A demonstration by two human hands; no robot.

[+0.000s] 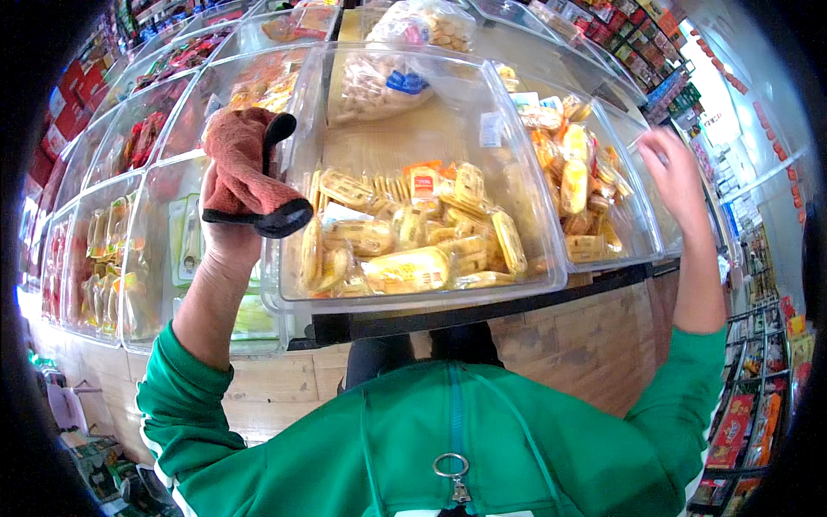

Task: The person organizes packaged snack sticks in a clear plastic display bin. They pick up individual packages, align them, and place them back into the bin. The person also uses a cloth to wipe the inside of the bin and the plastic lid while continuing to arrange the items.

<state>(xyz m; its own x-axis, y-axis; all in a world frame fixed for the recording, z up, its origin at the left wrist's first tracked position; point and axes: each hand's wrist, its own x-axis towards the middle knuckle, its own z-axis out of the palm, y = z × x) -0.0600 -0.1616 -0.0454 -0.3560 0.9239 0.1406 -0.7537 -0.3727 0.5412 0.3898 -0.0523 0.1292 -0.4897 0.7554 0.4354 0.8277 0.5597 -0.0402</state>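
Observation:
My left hand is closed on a reddish-brown cloth with black edging, which hides most of the fingers. It is beside the left wall of a clear plastic bin; I cannot tell whether cloth and wall touch. Individually wrapped yellow biscuits or cakes fill the near part of this bin, with an orange-and-red packet among them. Raised at the right, my right hand looks slightly blurred, its fingers loosely bent and nothing visible in them. Close by it stands another clear bin of wrapped snacks.
More clear bins of packaged food line the left side. Behind the middle bin are tied plastic bags of food. A dark display edge runs before my body, above a wood-look floor. Stocked shelves stand at right.

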